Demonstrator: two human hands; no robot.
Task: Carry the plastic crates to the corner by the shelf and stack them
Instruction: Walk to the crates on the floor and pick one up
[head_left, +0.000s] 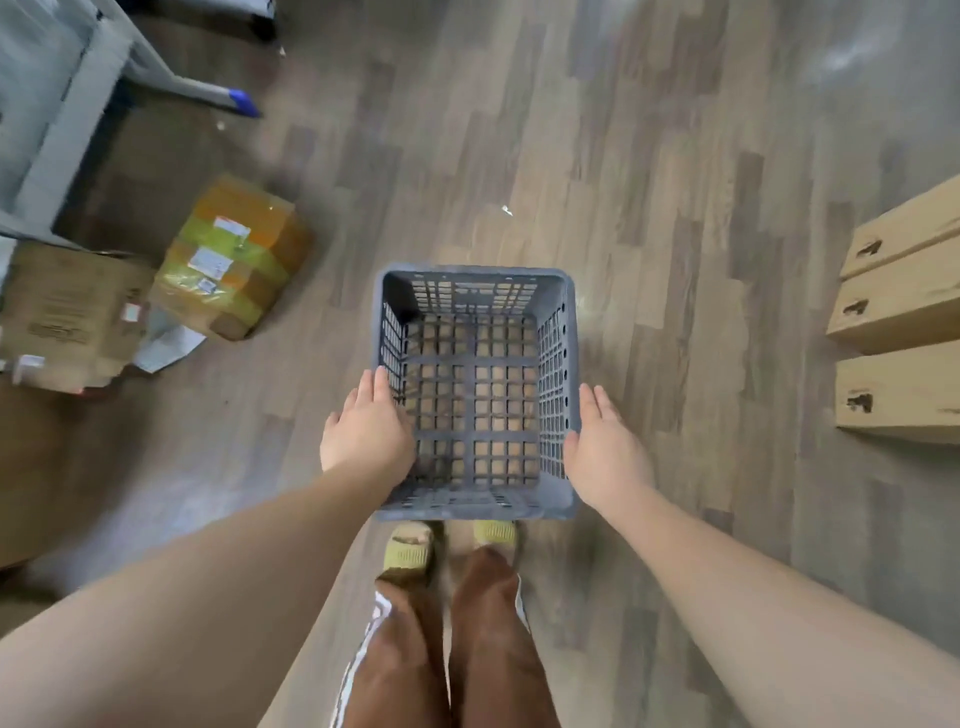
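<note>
A grey plastic crate (470, 291) with slotted walls and a grid bottom is in the middle of the head view, above the wood-pattern floor and just in front of my feet. It holds nothing inside. My left hand (366, 431) lies flat against its left wall, fingers straight and pointing forward. On the opposite wall, my right hand (605, 447) presses the same way. The crate sits between both palms; I cannot tell whether it touches the floor.
A parcel wrapped in yellow tape (234, 254) and a brown cardboard box (72, 312) lie on the floor to the left. Light-brown boxes (904, 312) line the right edge. A grey metal frame with a blue-tipped leg (241, 98) stands at the upper left.
</note>
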